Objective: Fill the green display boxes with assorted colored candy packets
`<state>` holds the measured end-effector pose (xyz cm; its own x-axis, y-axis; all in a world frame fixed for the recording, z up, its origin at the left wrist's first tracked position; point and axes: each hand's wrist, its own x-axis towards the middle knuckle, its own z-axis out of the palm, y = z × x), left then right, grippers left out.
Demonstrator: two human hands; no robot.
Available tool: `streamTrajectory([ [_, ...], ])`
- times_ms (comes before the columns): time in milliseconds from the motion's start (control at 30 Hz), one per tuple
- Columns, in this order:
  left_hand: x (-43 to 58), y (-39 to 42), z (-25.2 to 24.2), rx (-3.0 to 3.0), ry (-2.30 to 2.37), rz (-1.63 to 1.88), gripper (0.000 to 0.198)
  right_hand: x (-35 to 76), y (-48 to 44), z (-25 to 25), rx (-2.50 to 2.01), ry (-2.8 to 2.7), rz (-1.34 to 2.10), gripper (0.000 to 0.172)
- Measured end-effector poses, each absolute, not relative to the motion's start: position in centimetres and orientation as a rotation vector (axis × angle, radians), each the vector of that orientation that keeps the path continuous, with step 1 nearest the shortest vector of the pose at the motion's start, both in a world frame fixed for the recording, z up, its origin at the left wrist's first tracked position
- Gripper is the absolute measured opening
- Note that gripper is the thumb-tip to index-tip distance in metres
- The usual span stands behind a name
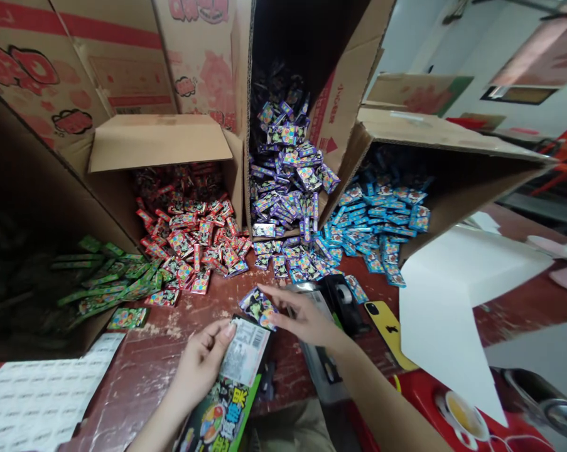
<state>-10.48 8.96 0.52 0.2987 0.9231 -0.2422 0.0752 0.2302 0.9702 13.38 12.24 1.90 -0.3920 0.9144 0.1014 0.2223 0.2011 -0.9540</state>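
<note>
My left hand (203, 358) grips a black and green candy box (226, 414) by its upper edge, thumb on a flap with a white printed label. The box tilts toward me at the table's front edge; its inside is hidden. Pinched in my right hand (306, 314) is a small purple candy packet (256, 306), held just above the box's far end. Ahead lie heaps of similar packets: green (118, 282), red (193, 238), purple (287, 188) and blue (382, 213), spilling from cardboard boxes lying on their sides.
Right of my right hand stand a black tape dispenser (346, 301) and a yellow phone (390, 333). White paper (443, 314) lies beyond them. A cup (462, 414) sits on a red surface at lower right. Printed label sheets (48, 389) cover the table's left corner.
</note>
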Motion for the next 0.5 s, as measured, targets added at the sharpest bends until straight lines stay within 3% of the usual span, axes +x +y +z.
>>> streamTrajectory([
  [167,-10.2,9.0,0.4,1.250,1.086,0.760,0.042,13.3,11.6,4.6,-1.005,-1.957,1.205,0.028],
  [300,-10.2,9.0,0.8,1.166,1.092,0.802,0.044,10.4,12.8,3.6,-0.884,-1.948,1.199,0.033],
  [500,-12.1,9.2,1.1,0.878,1.286,1.002,0.055,5.6,23.8,-0.9,-1.425,-1.291,1.011,0.030],
])
